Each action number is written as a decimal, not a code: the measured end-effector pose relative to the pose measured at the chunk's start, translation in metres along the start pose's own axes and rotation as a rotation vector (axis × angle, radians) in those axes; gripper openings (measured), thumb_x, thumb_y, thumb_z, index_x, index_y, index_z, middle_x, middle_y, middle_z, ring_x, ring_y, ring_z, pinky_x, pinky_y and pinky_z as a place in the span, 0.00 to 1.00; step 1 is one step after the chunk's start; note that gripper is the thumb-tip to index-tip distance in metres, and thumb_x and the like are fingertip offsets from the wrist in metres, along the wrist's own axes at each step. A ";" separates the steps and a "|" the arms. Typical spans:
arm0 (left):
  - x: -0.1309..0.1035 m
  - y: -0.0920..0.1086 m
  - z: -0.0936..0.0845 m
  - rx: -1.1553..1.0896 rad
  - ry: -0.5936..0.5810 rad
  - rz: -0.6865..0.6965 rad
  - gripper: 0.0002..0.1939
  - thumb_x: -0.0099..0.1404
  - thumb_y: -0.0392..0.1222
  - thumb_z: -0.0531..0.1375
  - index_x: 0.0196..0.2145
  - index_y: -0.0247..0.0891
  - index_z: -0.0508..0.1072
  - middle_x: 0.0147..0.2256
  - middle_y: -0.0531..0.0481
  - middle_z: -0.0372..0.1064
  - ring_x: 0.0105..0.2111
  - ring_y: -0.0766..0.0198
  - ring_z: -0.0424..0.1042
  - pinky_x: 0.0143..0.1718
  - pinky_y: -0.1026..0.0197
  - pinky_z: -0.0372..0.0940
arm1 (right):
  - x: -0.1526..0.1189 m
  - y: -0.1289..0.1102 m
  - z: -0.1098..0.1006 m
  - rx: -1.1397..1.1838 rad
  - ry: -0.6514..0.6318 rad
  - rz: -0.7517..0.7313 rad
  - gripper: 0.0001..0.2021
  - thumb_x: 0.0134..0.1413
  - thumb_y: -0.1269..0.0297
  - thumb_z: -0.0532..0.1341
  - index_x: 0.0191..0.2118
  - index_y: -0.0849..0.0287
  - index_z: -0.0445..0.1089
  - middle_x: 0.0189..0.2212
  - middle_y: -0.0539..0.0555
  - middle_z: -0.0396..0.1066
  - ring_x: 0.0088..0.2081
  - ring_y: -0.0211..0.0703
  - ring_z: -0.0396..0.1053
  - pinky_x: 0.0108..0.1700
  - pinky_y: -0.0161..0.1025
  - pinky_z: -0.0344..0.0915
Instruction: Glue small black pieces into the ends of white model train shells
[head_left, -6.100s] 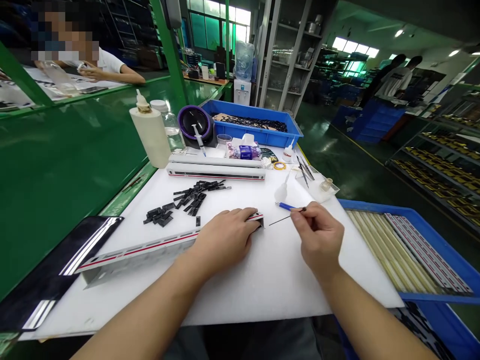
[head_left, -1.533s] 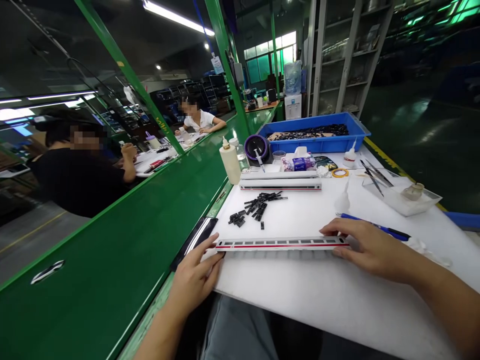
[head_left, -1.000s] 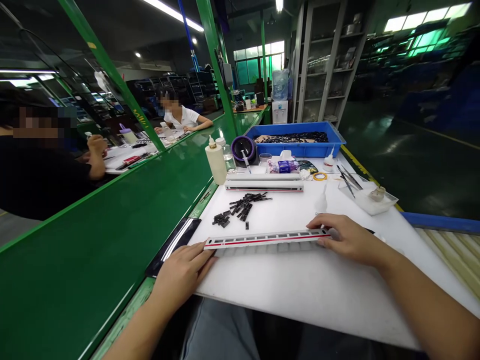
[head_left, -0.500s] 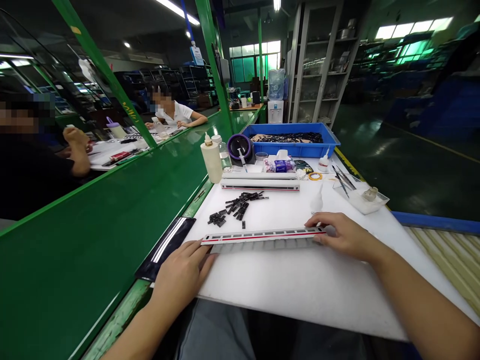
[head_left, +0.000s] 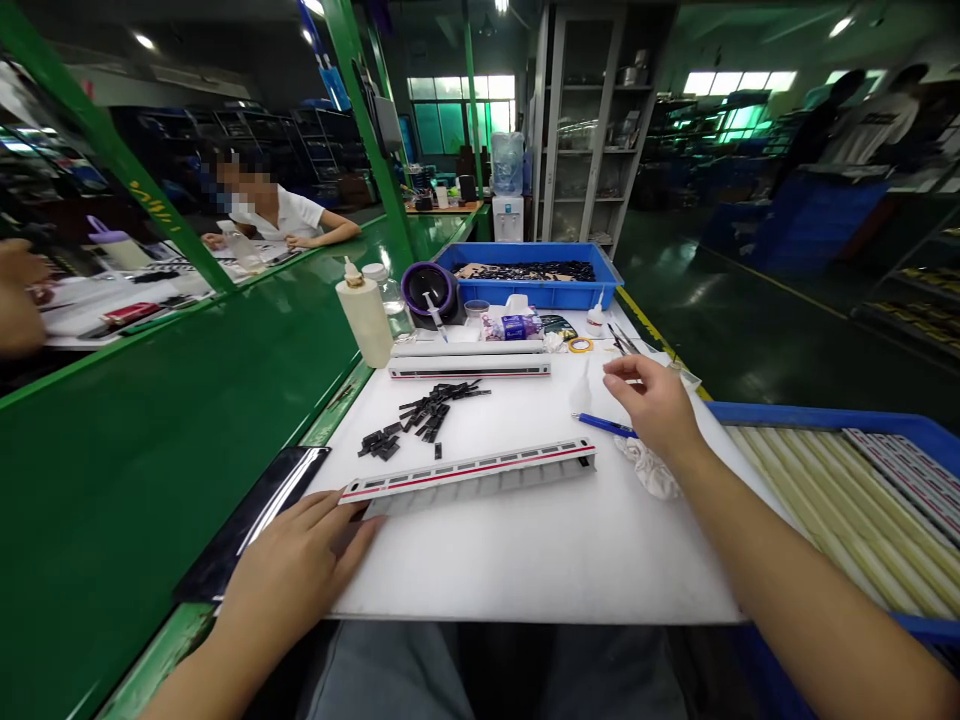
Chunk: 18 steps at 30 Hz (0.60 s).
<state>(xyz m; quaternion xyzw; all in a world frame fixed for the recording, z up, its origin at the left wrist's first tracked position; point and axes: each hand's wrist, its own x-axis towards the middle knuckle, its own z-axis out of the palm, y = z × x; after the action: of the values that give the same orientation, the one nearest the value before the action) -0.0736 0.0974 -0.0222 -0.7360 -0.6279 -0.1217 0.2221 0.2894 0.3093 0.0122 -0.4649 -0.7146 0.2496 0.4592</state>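
A model train car shell (head_left: 480,468), white with a red stripe and a row of window openings, lies across the worktable. My left hand (head_left: 300,545) grips its left end, fingers behind and thumb in front. The shell's right end is free. My right hand (head_left: 652,400) hovers above the right side of the table, fingers curved and thumb apart, with nothing visible in it. Below it are a blue pen (head_left: 604,424) and a crumpled white cloth (head_left: 649,468). Small black pieces (head_left: 435,408) lie loose behind the shell, near another train shell (head_left: 471,367).
A blue bin (head_left: 540,292) of black parts stands at the back, near a cream bottle (head_left: 365,320), a clear bottle and a syringe (head_left: 435,318). Dropper bottles and tape (head_left: 580,345) sit at right. A tray (head_left: 847,520) with long strips adjoins the table. Co-workers sit beyond the green partition.
My right hand has let go of the shell's right end and moved up over the pen and cloth. My left hand keeps its hold. The view has turned right.
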 end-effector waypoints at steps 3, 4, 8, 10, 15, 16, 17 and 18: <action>0.003 -0.004 0.005 0.009 0.036 -0.018 0.13 0.65 0.51 0.58 0.35 0.39 0.74 0.36 0.45 0.76 0.40 0.51 0.74 0.42 0.51 0.67 | 0.022 0.008 0.008 -0.145 -0.145 0.172 0.18 0.46 0.58 0.65 0.44 0.57 0.70 0.44 0.57 0.74 0.44 0.49 0.71 0.45 0.45 0.66; 0.004 -0.004 0.007 0.007 0.049 -0.034 0.13 0.64 0.52 0.58 0.35 0.40 0.74 0.36 0.45 0.76 0.39 0.51 0.74 0.40 0.51 0.68 | 0.027 0.011 0.011 -0.174 -0.214 0.198 0.20 0.44 0.59 0.67 0.45 0.58 0.70 0.44 0.58 0.74 0.43 0.50 0.71 0.44 0.45 0.66; 0.007 -0.003 0.007 -0.036 0.072 -0.071 0.14 0.64 0.54 0.58 0.34 0.41 0.74 0.34 0.46 0.75 0.35 0.55 0.75 0.36 0.54 0.67 | 0.033 0.016 0.024 -0.229 -0.294 0.196 0.13 0.42 0.61 0.67 0.36 0.60 0.73 0.33 0.56 0.74 0.40 0.52 0.71 0.44 0.47 0.65; 0.009 -0.001 0.006 -0.064 0.066 -0.068 0.14 0.64 0.54 0.59 0.32 0.41 0.74 0.33 0.47 0.75 0.34 0.56 0.75 0.35 0.56 0.67 | 0.031 0.003 0.028 -0.137 -0.266 0.159 0.14 0.47 0.58 0.63 0.40 0.59 0.72 0.35 0.55 0.74 0.41 0.50 0.71 0.45 0.46 0.65; 0.012 -0.001 0.002 -0.107 0.053 -0.121 0.16 0.63 0.56 0.59 0.32 0.40 0.75 0.32 0.48 0.75 0.34 0.56 0.74 0.31 0.57 0.67 | 0.021 -0.081 0.050 0.704 -0.335 0.073 0.26 0.52 0.52 0.61 0.57 0.49 0.61 0.38 0.52 0.71 0.36 0.43 0.71 0.34 0.40 0.67; 0.011 -0.001 0.002 -0.112 0.047 -0.129 0.16 0.63 0.56 0.58 0.32 0.40 0.75 0.32 0.48 0.75 0.34 0.56 0.74 0.31 0.57 0.67 | 0.019 -0.100 0.060 0.810 -0.346 0.054 0.24 0.52 0.53 0.62 0.55 0.49 0.63 0.35 0.51 0.71 0.32 0.40 0.69 0.31 0.37 0.64; 0.011 -0.001 0.003 -0.119 0.042 -0.131 0.16 0.63 0.55 0.58 0.31 0.40 0.75 0.32 0.48 0.75 0.35 0.56 0.74 0.31 0.57 0.67 | 0.016 -0.117 0.072 0.901 -0.363 0.041 0.21 0.51 0.54 0.62 0.52 0.49 0.65 0.32 0.49 0.70 0.28 0.38 0.65 0.27 0.36 0.61; 0.010 -0.001 0.004 -0.126 0.039 -0.130 0.16 0.64 0.55 0.58 0.31 0.40 0.74 0.32 0.48 0.75 0.35 0.56 0.74 0.32 0.57 0.67 | 0.012 -0.130 0.084 0.984 -0.382 0.037 0.18 0.50 0.56 0.62 0.48 0.49 0.66 0.28 0.48 0.68 0.24 0.36 0.60 0.25 0.34 0.57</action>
<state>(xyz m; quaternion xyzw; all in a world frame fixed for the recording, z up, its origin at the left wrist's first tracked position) -0.0733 0.1077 -0.0208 -0.7036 -0.6610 -0.1897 0.1791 0.1564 0.2683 0.0810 -0.1531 -0.5753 0.6440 0.4804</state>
